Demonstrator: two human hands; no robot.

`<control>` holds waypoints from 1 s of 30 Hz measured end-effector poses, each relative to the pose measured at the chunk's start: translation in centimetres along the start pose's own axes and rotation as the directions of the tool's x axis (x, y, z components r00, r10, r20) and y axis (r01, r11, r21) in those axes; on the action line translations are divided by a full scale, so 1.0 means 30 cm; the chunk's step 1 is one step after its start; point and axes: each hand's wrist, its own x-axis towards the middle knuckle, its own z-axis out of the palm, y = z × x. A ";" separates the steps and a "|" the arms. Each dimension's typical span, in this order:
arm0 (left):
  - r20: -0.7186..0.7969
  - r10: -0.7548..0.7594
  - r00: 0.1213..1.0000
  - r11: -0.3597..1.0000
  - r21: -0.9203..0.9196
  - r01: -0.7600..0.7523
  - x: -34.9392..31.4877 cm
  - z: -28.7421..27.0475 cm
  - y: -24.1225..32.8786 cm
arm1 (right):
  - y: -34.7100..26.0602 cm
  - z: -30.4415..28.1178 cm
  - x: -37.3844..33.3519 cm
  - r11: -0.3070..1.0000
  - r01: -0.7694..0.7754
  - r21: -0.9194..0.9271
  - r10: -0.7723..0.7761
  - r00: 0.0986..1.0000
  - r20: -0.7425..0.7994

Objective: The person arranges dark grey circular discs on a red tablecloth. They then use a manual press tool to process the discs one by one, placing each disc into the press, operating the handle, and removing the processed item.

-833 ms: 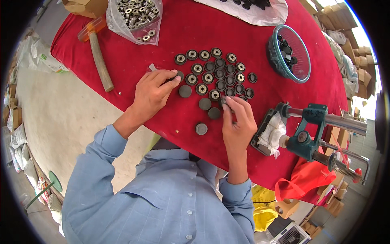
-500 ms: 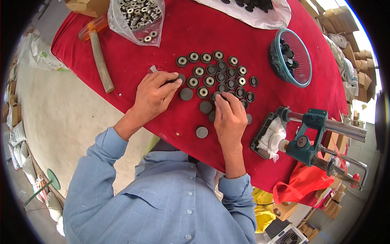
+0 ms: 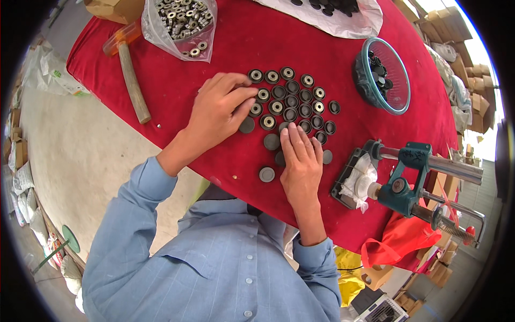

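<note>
On the red tablecloth (image 3: pixel 252 45): black caps (image 3: pixel 272 141), silver bearings (image 3: pixel 185 19), a teal-rimmed basket (image 3: pixel 397 67), a dark-green press (image 3: pixel 405 189); before it, a faintly checked blue shirt (image 3: pixel 214 241)

"Where were the hands?"

"Both lay past the near edge of the surface (image 3: pixel 241 155). The left hand (image 3: pixel 220 107) had its back up, fingers bent; whether it gripped anything was hidden."

"And the right hand (image 3: pixel 302 161)?"

"Palm down over the surface, fingers stretched, pointing away from the body."

"The arms?"

"Bent, with bare forearms (image 3: pixel 179 153) crossing that edge from blue sleeves (image 3: pixel 142 198)."
</note>
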 end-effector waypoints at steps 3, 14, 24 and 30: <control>0.079 0.037 0.996 0.998 0.042 -0.041 0.089 0.061 0.013 | -0.035 -0.004 -0.015 0.996 -0.015 -0.084 0.016 1.000 0.016; 0.304 -0.048 0.951 0.999 0.036 0.039 0.187 0.175 -0.007 | 0.142 -0.063 0.133 0.953 -0.257 0.158 0.286 0.937 -0.203; 0.082 -0.336 0.938 0.845 -0.414 0.339 0.191 0.048 -0.121 | 0.190 0.021 0.207 0.966 -0.247 0.077 0.254 0.963 -0.094; 0.052 -0.227 0.972 0.968 -0.100 0.231 0.096 0.040 -0.164 | 0.183 0.024 0.212 0.971 -0.227 0.076 0.234 0.967 -0.101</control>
